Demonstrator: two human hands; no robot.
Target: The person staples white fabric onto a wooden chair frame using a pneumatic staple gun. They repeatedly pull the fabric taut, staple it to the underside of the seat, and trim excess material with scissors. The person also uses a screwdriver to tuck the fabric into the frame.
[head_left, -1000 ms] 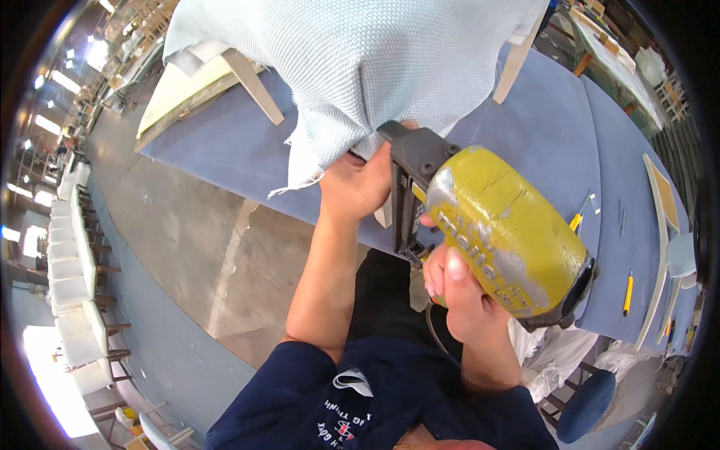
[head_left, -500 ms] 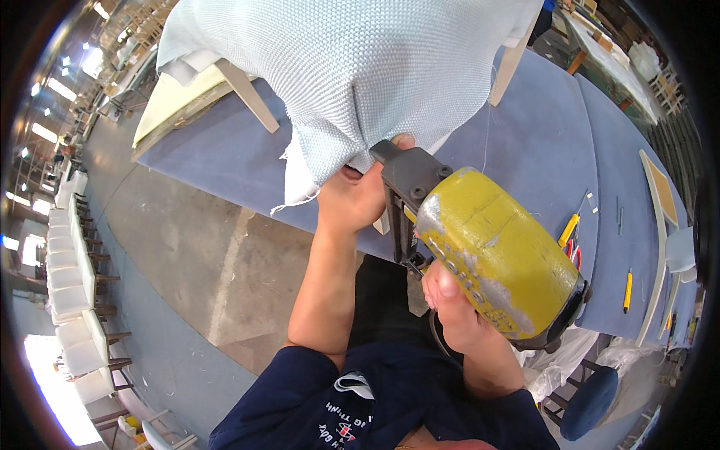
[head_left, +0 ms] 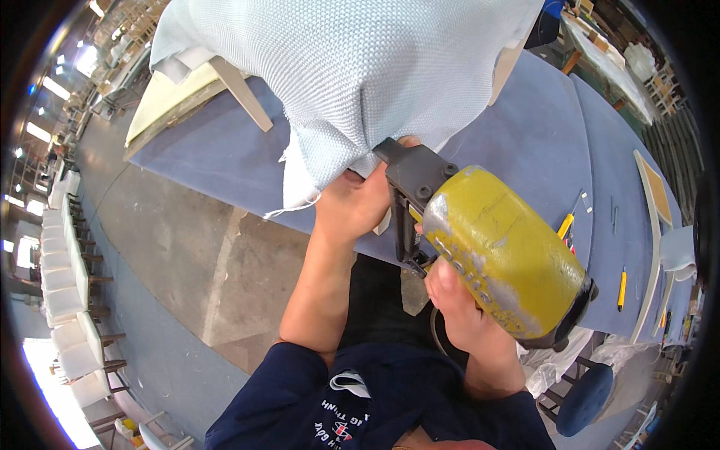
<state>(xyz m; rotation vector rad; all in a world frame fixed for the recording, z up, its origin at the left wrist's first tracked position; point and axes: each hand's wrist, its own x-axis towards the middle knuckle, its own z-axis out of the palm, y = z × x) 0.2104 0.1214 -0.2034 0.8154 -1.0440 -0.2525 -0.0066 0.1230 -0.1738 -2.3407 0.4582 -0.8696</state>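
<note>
Pale blue woven fabric lies draped over a piece of furniture with wooden legs. At its near corner the cloth is gathered into a fold, with frayed threads hanging at the left. My left hand is closed on the gathered fabric, its fingers partly hidden under the cloth. In my right hand is a worn yellow pneumatic staple gun, gripped by its handle. The gun's dark nose meets the fabric at the fold, right beside my left thumb.
The furniture stands on a table with a blue-grey cover. A yellow utility knife and a wooden frame lie at the right. A round blue seat is at the lower right; white chairs line the left.
The view has shifted slightly. Both hands, the staple gun and the fabric keep nearly the same positions, with the nose still at the fold.
</note>
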